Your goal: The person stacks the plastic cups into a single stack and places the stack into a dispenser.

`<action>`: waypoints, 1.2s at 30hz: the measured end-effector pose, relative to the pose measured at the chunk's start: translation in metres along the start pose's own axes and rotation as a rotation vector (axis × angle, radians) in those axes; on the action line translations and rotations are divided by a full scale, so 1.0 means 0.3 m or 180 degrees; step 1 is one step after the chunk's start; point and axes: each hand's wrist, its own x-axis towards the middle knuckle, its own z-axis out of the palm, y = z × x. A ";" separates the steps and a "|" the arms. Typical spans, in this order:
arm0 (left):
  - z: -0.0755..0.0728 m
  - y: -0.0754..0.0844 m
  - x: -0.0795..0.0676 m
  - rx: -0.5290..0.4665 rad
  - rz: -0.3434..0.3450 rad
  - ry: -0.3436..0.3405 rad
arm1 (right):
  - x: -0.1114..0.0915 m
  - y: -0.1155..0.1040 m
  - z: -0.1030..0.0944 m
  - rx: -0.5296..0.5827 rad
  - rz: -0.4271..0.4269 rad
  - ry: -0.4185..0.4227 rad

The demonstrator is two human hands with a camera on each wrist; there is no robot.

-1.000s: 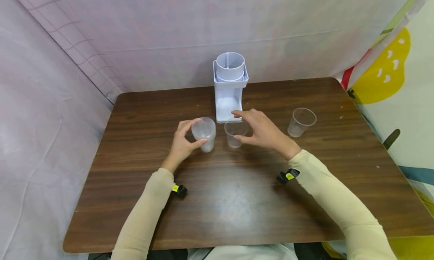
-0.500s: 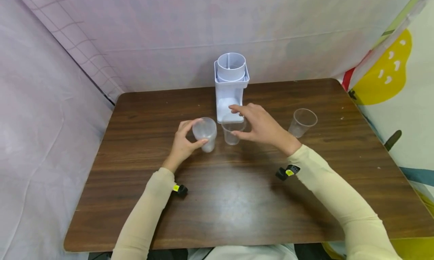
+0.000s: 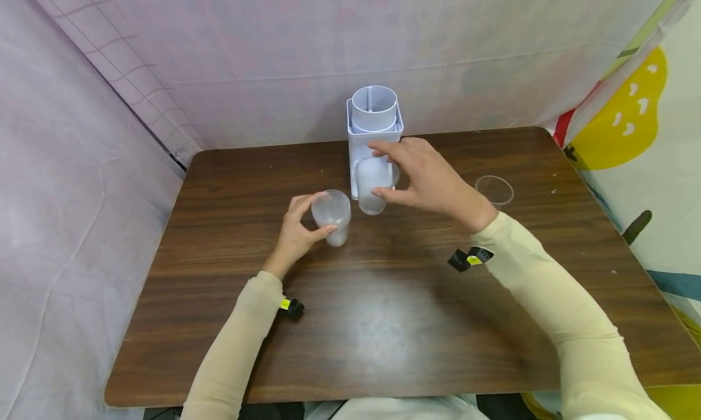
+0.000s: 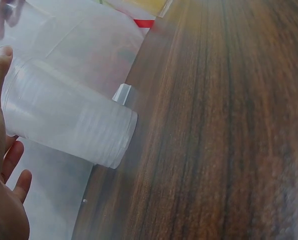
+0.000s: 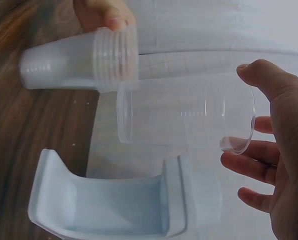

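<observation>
My left hand grips a nested stack of clear plastic cups by its side, thumb in front and fingers behind. The stacked rims show in the right wrist view, where the stack lies across the top left. A single clear plastic cup is held near its rim between the thumb and fingers of my right hand, raised off the table. Just behind that cup stands a white cup holder with a round tube on top. The holder's lower part is mostly hidden by the cup and hand.
Another clear cup stands at the right of the brown wooden table, partly hidden by the right forearm. A pale cloth curtain hangs along the table's back edge. A patterned cloth hangs at the right.
My right hand has lifted the single cup and moved it away from me, up in front of the white holder. The left hand and its stack have stayed nearly still.
</observation>
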 end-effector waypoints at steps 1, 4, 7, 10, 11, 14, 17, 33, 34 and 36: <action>0.003 -0.014 0.003 0.0003 0.0007 0.0001 | 0.006 -0.001 -0.006 -0.0010 -0.0009 0.0000; 0.010 -0.051 0.010 0.0014 0.0037 0.0019 | 0.022 -0.009 -0.021 -0.0008 -0.0029 -0.0015; 0.009 -0.056 0.010 0.0012 0.0077 0.0031 | 0.038 -0.018 -0.028 0.0021 -0.0019 -0.0059; 0.005 -0.058 0.008 0.0017 0.0123 0.0045 | 0.060 -0.030 -0.027 0.0081 -0.0036 -0.0072; 0.004 -0.057 0.008 0.0022 0.0135 0.0043 | 0.067 -0.034 -0.025 0.0106 -0.0049 -0.0070; 0.001 -0.056 0.005 0.0043 0.0167 0.0039 | 0.092 -0.047 -0.016 0.0165 -0.0129 -0.0066; 0.000 -0.054 0.003 0.0057 0.0193 0.0026 | 0.114 -0.061 -0.002 0.0197 -0.0204 -0.0077; 0.002 -0.059 0.003 0.0102 0.0294 0.0014 | 0.168 -0.102 0.039 0.0207 -0.0406 -0.0095; 0.003 -0.060 0.002 0.0105 0.0300 0.0012 | 0.169 -0.104 0.039 0.0203 -0.0406 -0.0107; 0.003 -0.060 0.002 0.0101 0.0305 0.0006 | 0.168 -0.107 0.041 0.0199 -0.0399 -0.0123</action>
